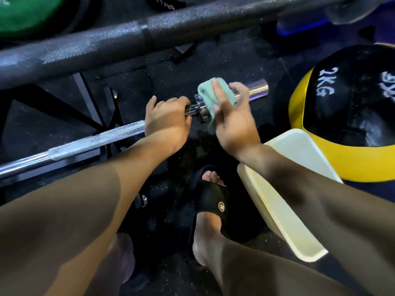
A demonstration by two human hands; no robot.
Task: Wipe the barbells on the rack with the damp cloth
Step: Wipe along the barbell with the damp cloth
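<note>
Chrome barbell (89, 142) runs from the lower left of the frame up to centre right: smooth shaft at left, knurled grip section mid-length, polished cylindrical sleeve (256, 90) at its far end. Left hand (166, 122) grips the bar, fingers curled round it just inside the collar. Right hand (233, 122) holds the pale green terry cloth (208, 97) wrapped over the sleeve beside the collar, index finger laid straight across the cloth, thumb on the far side. A second, dark, heavily knurled bar (96, 45) crosses the top of the frame above a black steel rack frame (94, 112). Floor (166, 77) is black speckled rubber. Right edge: black-and-yellow medicine ball (346, 116) marked "2KG", touching a cream rectangular plastic tub (284, 201). Green ball (25, 16) at upper left. A foot in a black slide sandal (210, 199) stands bottom centre, between rack and tub.
</note>
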